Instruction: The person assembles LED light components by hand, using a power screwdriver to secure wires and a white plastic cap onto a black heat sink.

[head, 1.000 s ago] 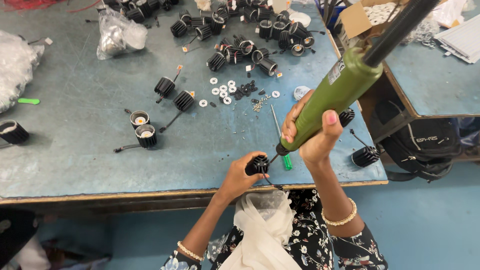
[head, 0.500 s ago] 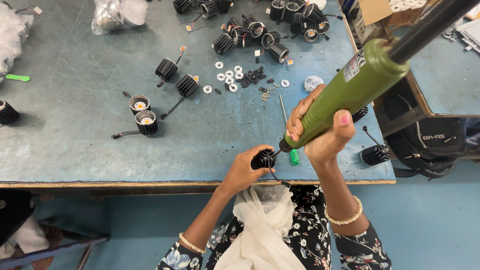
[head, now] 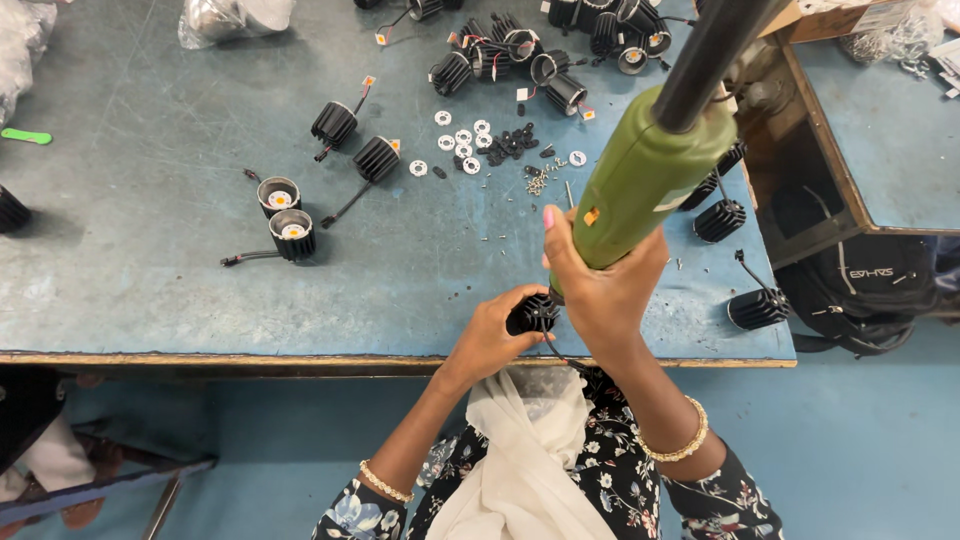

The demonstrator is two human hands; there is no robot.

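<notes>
A black finned housing (head: 533, 312) sits at the near edge of the blue table (head: 150, 200), at about six o'clock in the view, with the left hand (head: 490, 340) closed around it from below. The right hand (head: 600, 285), just at its three o'clock, is clamped on the lower body of a green electric screwdriver (head: 645, 180) that slants up toward one o'clock. At twelve o'clock lie white washers (head: 462, 140) and small screws (head: 538, 180), and two upright housings (head: 285, 215) stand at ten o'clock.
</notes>
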